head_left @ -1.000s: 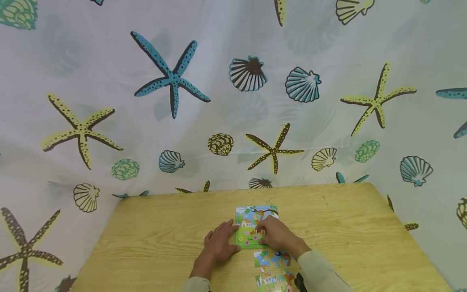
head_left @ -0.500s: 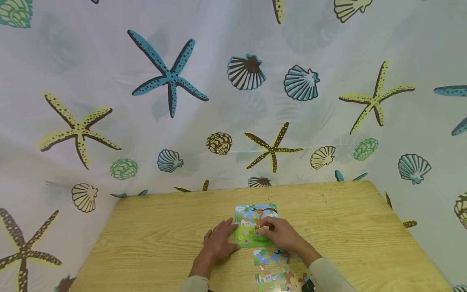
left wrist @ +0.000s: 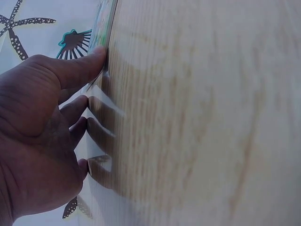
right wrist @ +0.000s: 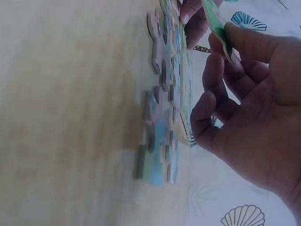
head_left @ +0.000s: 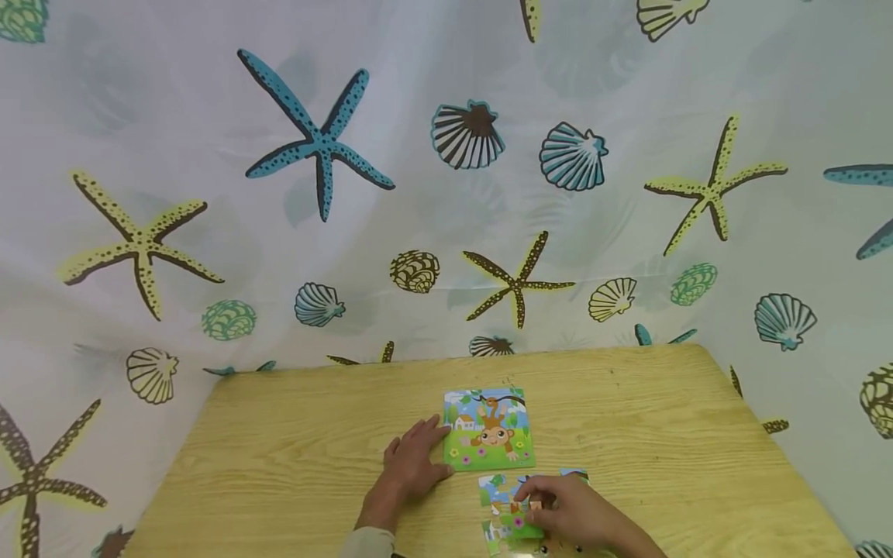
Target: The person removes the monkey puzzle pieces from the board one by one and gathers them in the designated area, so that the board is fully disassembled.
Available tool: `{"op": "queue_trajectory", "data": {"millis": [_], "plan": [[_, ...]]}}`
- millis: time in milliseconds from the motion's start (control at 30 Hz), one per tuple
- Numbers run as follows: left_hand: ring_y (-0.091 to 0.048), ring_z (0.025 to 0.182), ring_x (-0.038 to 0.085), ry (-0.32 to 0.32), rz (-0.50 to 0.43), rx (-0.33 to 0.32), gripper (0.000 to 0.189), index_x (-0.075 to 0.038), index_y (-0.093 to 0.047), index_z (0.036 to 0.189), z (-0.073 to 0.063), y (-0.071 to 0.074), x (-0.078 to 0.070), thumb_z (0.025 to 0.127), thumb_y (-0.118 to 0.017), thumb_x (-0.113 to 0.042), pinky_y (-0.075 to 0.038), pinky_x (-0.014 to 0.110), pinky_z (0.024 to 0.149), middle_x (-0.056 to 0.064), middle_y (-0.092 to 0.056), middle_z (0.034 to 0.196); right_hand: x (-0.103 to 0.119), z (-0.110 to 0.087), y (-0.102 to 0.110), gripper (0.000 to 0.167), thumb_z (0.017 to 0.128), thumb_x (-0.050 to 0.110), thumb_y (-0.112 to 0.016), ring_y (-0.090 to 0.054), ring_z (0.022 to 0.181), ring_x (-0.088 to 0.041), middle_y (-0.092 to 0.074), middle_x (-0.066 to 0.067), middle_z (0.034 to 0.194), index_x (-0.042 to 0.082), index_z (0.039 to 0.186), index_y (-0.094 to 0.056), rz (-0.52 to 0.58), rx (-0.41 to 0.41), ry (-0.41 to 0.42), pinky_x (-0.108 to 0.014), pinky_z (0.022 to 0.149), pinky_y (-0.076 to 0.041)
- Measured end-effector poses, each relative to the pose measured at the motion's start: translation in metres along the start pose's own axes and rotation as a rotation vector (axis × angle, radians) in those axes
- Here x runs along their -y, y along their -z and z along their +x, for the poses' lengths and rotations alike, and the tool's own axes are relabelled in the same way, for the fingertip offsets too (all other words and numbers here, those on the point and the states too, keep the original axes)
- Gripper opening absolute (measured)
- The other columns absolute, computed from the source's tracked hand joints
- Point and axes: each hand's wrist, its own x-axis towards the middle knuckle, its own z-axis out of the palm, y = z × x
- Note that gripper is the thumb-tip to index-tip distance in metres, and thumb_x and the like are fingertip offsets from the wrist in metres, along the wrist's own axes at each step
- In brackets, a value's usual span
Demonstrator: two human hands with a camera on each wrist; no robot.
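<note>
My right hand [head_left: 575, 508] pinches a green puzzle piece [head_left: 529, 528] with a pink flower between thumb and fingers. In the right wrist view that puzzle piece [right wrist: 217, 23] is tilted on edge, raised above the other pieces. Below the hand lie loose jigsaw pieces [head_left: 491, 490], partly hidden by it. Just beyond them is a square monkey picture [head_left: 481, 457], showing a monkey hanging from a branch. My left hand [head_left: 412, 463] rests beside its left edge, fingers extended. In the left wrist view the left thumb [left wrist: 87, 66] touches the picture's edge.
The wooden table [head_left: 314, 442] extends on both sides of the puzzle. A pale curtain [head_left: 377, 256] printed with starfish and shells hangs behind the table and along both sides.
My right hand has drawn back from over the monkey picture to the loose pieces, carrying the green piece, and the whole monkey now shows. The left hand has stayed at the picture's edge.
</note>
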Motion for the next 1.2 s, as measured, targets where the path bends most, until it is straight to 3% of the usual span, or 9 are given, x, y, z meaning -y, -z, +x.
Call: {"op": "queue_trajectory", "data": {"millis": [167, 367, 433, 633, 733, 933, 1033, 1200], "plan": [[-0.024, 0.148, 0.030, 0.012, 0.007, 0.014, 0.062, -0.022, -0.050, 0.141, 0.001, -0.001, 0.001, 0.084, -0.074, -0.028, -0.011, 0.067, 0.115, 0.003, -0.033, 0.158, -0.009, -0.022, -0.007, 0.019, 0.096, 0.019, -0.059, -0.052, 0.066, 0.004, -0.065, 0.002, 0.086, 0.009, 0.112, -0.065, 0.119, 0.059, 0.038, -0.017, 0.064, -0.049], [-0.023, 0.148, 0.031, 0.010, -0.002, 0.018, 0.062, -0.021, -0.050, 0.141, 0.000, 0.000, -0.001, 0.084, -0.074, -0.028, -0.011, 0.066, 0.115, 0.004, -0.033, 0.158, -0.021, -0.035, -0.016, 0.021, 0.096, 0.017, -0.060, -0.042, 0.060, 0.010, -0.068, -0.016, 0.086, 0.001, 0.109, -0.065, 0.124, 0.091, 0.141, -0.013, 0.061, -0.047], [-0.024, 0.148, 0.031, 0.006, -0.002, 0.014, 0.062, -0.020, -0.051, 0.141, -0.001, 0.001, -0.003, 0.084, -0.074, -0.027, -0.011, 0.067, 0.114, 0.004, -0.033, 0.158, -0.024, -0.037, -0.019, 0.022, 0.094, 0.021, -0.062, -0.041, 0.058, 0.011, -0.069, -0.012, 0.081, 0.003, 0.105, -0.067, 0.088, 0.081, 0.126, -0.013, 0.057, -0.046], [-0.025, 0.147, 0.031, 0.010, 0.005, 0.000, 0.062, -0.020, -0.051, 0.141, 0.000, 0.001, -0.004, 0.084, -0.075, -0.026, -0.012, 0.066, 0.114, 0.004, -0.034, 0.157, -0.026, -0.040, -0.026, 0.023, 0.091, 0.030, -0.066, -0.051, 0.068, 0.012, -0.069, 0.012, 0.080, 0.009, 0.094, -0.073, -0.105, 0.003, 0.042, -0.013, 0.063, -0.048], [-0.025, 0.147, 0.031, 0.008, 0.014, -0.004, 0.062, -0.020, -0.051, 0.141, 0.001, 0.002, -0.004, 0.084, -0.075, -0.026, -0.012, 0.066, 0.114, 0.005, -0.034, 0.157, -0.021, -0.041, -0.028, 0.027, 0.089, 0.036, -0.066, -0.053, 0.071, 0.012, -0.065, 0.017, 0.078, 0.011, 0.090, -0.075, -0.185, -0.021, 0.006, -0.015, 0.064, -0.050], [-0.024, 0.148, 0.029, 0.009, 0.021, -0.005, 0.061, -0.022, -0.050, 0.141, 0.003, 0.002, -0.005, 0.085, -0.074, -0.027, -0.012, 0.065, 0.115, 0.003, -0.033, 0.158, -0.014, -0.044, -0.030, 0.029, 0.086, 0.042, -0.068, -0.048, 0.069, 0.010, -0.055, 0.021, 0.075, 0.014, 0.087, -0.076, -0.247, -0.026, -0.084, -0.018, 0.063, -0.049], [-0.025, 0.147, 0.030, 0.005, 0.023, -0.006, 0.062, -0.021, -0.050, 0.141, 0.003, 0.002, -0.004, 0.084, -0.074, -0.026, -0.012, 0.066, 0.115, 0.004, -0.033, 0.158, -0.012, -0.042, -0.030, 0.027, 0.087, 0.040, -0.068, -0.046, 0.068, 0.010, -0.055, 0.021, 0.075, 0.014, 0.086, -0.075, -0.236, -0.044, -0.040, -0.015, 0.062, -0.047], [-0.025, 0.147, 0.031, 0.013, 0.020, 0.007, 0.062, -0.020, -0.050, 0.141, 0.000, 0.002, -0.004, 0.084, -0.074, -0.026, -0.012, 0.067, 0.114, 0.005, -0.034, 0.158, -0.004, -0.030, -0.017, 0.012, 0.090, 0.021, -0.067, -0.050, 0.067, 0.007, -0.062, 0.014, 0.078, 0.011, 0.092, -0.073, -0.154, -0.087, 0.043, -0.015, 0.061, -0.049]]}}
